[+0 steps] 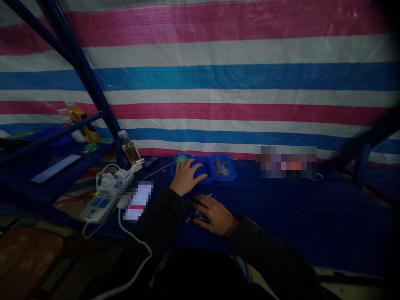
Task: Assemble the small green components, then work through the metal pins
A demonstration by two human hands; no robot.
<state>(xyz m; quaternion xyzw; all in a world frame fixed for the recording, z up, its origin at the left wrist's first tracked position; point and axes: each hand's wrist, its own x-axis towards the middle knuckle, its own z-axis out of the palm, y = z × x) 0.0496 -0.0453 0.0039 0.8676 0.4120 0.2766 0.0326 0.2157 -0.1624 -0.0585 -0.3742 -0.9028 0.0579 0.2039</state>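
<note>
My left hand (186, 176) reaches over the row of small blue trays, thumb and fingers spread apart with nothing seen in them. Beneath its fingers, green material (180, 158) lies in the left tray (172, 168), partly hidden by the hand. The middle blue tray (205, 163) is beside its fingertips. In the right-hand tray (225, 179) are several small clear pieces (222, 168). Closer to me, my right hand (217, 214) rests with stretched fingers over a loose pile of thin, shiny, stick-like pieces (197, 216). Their exact kind is too dim to tell, and the palm hides part of the pile.
White power strips (99, 208) with plugs and cables stand left, beside a lit phone (139, 201). Behind them is a bottle (130, 150) and a small dark box (151, 162). A blue metal frame (90, 87) rises left; a striped sheet (218, 83) hangs behind the blue table (281, 225).
</note>
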